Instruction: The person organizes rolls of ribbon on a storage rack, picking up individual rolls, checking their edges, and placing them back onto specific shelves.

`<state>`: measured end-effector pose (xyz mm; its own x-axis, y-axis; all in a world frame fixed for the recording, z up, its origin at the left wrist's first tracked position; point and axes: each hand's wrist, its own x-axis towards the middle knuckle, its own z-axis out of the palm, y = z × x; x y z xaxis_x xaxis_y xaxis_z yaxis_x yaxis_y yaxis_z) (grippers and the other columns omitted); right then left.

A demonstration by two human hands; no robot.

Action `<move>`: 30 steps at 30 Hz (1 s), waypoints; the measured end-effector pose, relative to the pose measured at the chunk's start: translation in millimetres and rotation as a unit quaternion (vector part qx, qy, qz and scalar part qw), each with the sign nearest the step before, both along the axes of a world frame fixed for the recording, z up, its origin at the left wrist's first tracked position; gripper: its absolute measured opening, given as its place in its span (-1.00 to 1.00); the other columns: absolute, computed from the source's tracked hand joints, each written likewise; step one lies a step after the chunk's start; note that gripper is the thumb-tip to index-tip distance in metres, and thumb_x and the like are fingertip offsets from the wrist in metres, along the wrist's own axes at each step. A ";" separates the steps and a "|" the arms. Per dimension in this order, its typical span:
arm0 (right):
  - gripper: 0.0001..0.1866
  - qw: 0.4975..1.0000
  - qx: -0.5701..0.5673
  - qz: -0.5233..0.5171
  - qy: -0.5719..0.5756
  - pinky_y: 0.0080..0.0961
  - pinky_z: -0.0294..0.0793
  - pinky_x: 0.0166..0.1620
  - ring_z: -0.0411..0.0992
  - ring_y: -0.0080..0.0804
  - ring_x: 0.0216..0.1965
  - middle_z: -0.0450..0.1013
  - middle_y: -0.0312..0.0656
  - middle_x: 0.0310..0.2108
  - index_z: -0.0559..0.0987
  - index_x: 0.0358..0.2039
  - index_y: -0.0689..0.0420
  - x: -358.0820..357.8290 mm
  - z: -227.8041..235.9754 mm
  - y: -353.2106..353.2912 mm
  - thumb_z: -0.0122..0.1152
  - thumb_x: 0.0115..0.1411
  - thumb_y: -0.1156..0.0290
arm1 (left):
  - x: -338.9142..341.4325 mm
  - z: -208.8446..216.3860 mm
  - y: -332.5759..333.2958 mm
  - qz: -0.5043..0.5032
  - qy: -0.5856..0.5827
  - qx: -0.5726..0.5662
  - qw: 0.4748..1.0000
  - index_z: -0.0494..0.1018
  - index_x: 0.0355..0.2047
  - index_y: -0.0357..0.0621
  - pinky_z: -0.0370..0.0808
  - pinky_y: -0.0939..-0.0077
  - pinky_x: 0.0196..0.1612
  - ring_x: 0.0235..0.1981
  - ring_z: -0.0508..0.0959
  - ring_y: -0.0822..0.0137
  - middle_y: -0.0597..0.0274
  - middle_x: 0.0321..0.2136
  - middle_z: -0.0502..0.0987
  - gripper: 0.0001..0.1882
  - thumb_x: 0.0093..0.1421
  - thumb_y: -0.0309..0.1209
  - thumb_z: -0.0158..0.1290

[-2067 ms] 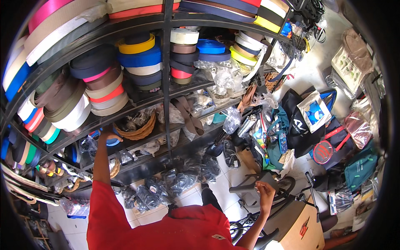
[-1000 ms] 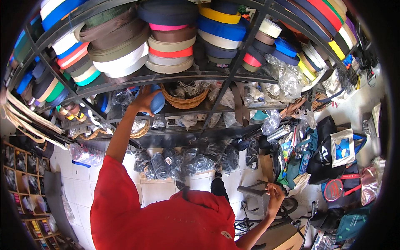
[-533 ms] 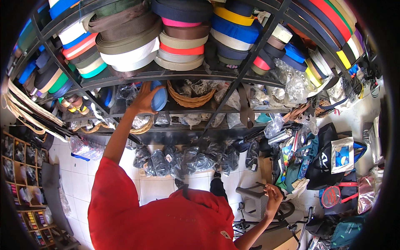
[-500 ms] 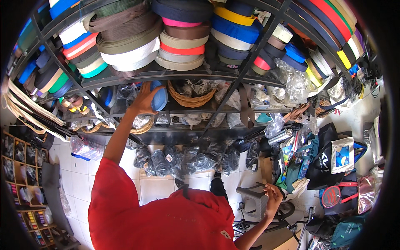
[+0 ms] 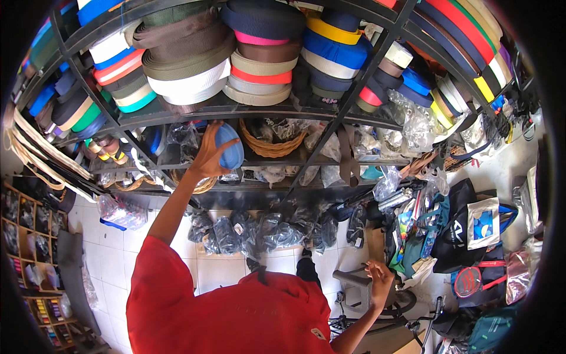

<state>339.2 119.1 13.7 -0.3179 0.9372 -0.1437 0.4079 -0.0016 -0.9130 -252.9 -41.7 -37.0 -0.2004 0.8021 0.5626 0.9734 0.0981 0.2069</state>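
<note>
My left hand (image 5: 211, 154) reaches up to a shelf and grips a light blue round plastic bowl (image 5: 230, 146), its fingers wrapped over the rim. The bowl is tilted on its side, and what it holds, if anything, is hidden from me. Right beside it on the same shelf stands a wicker basket (image 5: 274, 147) with small plastic-wrapped items in it. Low on the right, my right hand (image 5: 380, 283) hangs in the air near a grey stool (image 5: 352, 277). Its fingers are bent together in a pinch; anything between them is too small to make out.
Stacked webbing rolls (image 5: 265, 62) fill the black shelf rack (image 5: 194, 113) above. Dark plastic-wrapped bundles (image 5: 277, 230) lie on the tiled floor below. To the right are bags (image 5: 457, 230), a racket (image 5: 469, 281) and a bicycle (image 5: 407, 301). A compartment cabinet (image 5: 35, 253) stands left.
The blue bowl has turned slightly and come a little lower with my left hand. My right hand has shifted a little, and the dark bit seen at its fingertips no longer shows.
</note>
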 end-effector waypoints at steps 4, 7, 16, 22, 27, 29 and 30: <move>-0.81 1.000 0.003 0.028 -0.004 -0.56 0.46 -0.18 0.54 -0.49 -0.28 0.59 -0.21 -0.32 0.64 -0.18 0.28 1.0 1.3 -3.4 0.24 0.25 0.45 | 11.9 0.0 -1.9 -0.006 -0.009 0.014 1.000 0.42 0.17 0.29 -0.02 -0.27 0.39 0.37 -0.03 -0.35 -0.25 0.33 -0.03 0.08 -0.55 -0.29 0.52; -0.81 0.998 0.004 0.059 0.012 -0.56 0.46 -0.17 0.53 -0.50 -0.28 0.59 -0.22 -0.30 0.64 -0.17 0.27 -6.9 2.9 -5.3 0.25 0.23 0.48 | 18.8 -3.4 -3.9 -0.004 0.000 0.035 0.999 0.42 0.17 0.30 -0.01 -0.29 0.39 0.37 -0.03 -0.35 -0.24 0.33 -0.02 0.09 -0.56 -0.29 0.52; -0.85 0.968 0.128 0.215 0.013 -0.50 0.45 -0.13 0.52 -0.39 -0.22 0.60 -0.14 -0.23 0.68 -0.20 0.18 -97.9 27.3 -10.7 0.27 0.21 0.53 | 66.3 3.3 -4.9 -0.017 -0.053 0.111 0.992 0.38 0.14 0.33 0.04 -0.31 0.34 0.36 -0.02 -0.40 -0.27 0.33 -0.03 0.10 -0.59 -0.28 0.53; -0.56 0.905 0.259 0.312 0.129 -0.39 0.44 0.05 0.50 -0.26 0.01 0.53 -0.09 -0.01 0.53 0.07 0.18 -177.3 46.9 -29.8 0.34 0.17 0.46 | 140.2 30.5 3.3 -0.062 -0.083 0.162 0.981 0.39 0.15 0.32 0.05 -0.31 0.32 0.34 0.01 -0.38 -0.26 0.32 0.00 0.06 -0.53 -0.19 0.52; -0.29 0.910 0.240 0.309 0.138 -0.34 0.43 0.12 0.48 -0.16 0.07 0.45 -0.02 0.12 0.33 0.28 0.17 -204.5 50.4 -46.7 0.39 0.14 0.41 | 208.4 47.6 19.5 -0.098 -0.092 0.129 0.982 0.38 0.17 0.33 0.04 -0.30 0.31 0.35 0.04 -0.34 -0.25 0.31 0.04 0.01 -0.43 -0.11 0.49; -0.29 0.929 0.222 0.258 0.145 -0.39 0.45 0.10 0.48 -0.20 0.07 0.44 -0.03 0.14 0.33 0.29 0.17 -202.2 42.0 -44.3 0.40 0.14 0.42 | 230.0 54.2 30.9 -0.112 -0.105 0.133 0.979 0.36 0.18 0.34 0.02 -0.29 0.31 0.35 0.05 -0.32 -0.24 0.30 0.06 0.02 -0.41 -0.10 0.48; -0.29 0.937 0.212 0.234 0.149 -0.42 0.46 0.09 0.48 -0.22 0.07 0.44 -0.04 0.14 0.34 0.29 0.17 -200.5 37.7 -41.0 0.40 0.14 0.42 | 236.9 58.2 35.6 -0.115 -0.103 0.132 0.979 0.34 0.20 0.33 0.01 -0.28 0.32 0.35 0.04 -0.32 -0.25 0.31 0.05 0.03 -0.41 -0.11 0.48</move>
